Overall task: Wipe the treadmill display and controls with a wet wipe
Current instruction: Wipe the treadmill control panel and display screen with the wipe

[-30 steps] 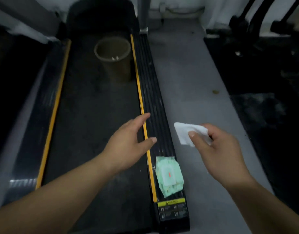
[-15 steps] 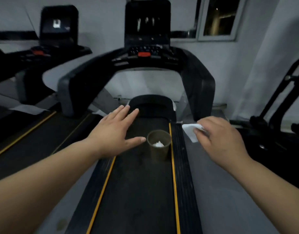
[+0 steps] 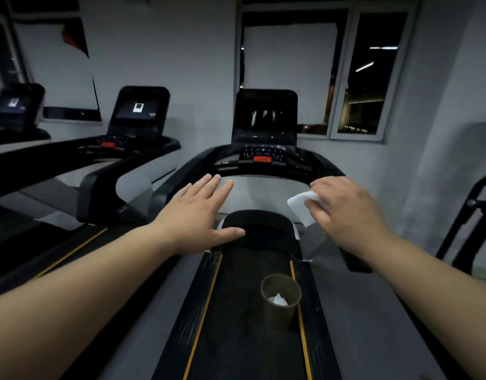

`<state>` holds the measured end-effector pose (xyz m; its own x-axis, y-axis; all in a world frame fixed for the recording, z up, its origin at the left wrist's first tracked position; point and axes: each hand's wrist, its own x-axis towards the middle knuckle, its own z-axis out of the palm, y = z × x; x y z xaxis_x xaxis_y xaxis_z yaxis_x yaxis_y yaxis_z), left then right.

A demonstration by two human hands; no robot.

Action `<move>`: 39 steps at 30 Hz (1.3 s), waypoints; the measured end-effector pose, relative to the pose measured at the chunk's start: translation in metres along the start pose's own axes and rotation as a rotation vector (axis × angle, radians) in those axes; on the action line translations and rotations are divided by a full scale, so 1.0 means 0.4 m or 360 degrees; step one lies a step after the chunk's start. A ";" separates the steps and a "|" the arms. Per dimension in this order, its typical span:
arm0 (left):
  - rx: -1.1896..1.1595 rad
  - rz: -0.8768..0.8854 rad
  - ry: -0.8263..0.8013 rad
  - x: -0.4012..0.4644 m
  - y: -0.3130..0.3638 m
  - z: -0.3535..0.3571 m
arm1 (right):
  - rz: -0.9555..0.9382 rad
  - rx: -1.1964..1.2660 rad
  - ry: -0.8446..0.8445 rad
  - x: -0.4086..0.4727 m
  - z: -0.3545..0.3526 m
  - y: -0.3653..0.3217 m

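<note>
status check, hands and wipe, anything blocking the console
Left hand open, empty. Right hand pinching wet wipe, short of the display and controls. Nothing in the way; cup on belt below.

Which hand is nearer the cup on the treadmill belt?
Hard to call. The right hand, holding the wipe, is above the cup; the left hand is up-left, similarly far.

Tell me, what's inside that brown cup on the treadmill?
Inside the brown cup, some crumpled white paper shows near the bottom. Anything under it is hidden.
</note>
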<state>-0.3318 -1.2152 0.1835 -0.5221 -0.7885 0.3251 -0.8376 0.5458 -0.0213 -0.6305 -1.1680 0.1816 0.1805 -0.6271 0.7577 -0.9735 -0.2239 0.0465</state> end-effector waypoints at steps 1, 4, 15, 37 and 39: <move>-0.0001 0.0012 0.0006 0.014 -0.012 -0.008 | -0.0010 -0.0005 0.0011 0.019 0.003 -0.007; -0.0003 0.0054 0.0031 0.065 -0.035 -0.023 | -0.0056 -0.0028 0.0034 0.072 0.022 -0.021; 0.0000 0.0178 0.0097 0.366 -0.138 0.036 | -0.0105 0.0018 0.0031 0.263 0.253 0.043; -0.0060 0.0283 0.0064 1.381 -0.315 -0.182 | -0.0058 0.0165 -0.0183 1.127 0.486 0.534; -0.0045 0.0287 0.0063 1.432 -0.348 -0.194 | -0.0057 0.0146 -0.0166 1.191 0.506 0.542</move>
<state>-0.5017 -1.7208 0.4460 -0.6560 -0.6659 0.3553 -0.7260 0.6854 -0.0558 -0.7272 -1.6665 0.4210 0.2334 -0.6903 0.6849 -0.9500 -0.3121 0.0092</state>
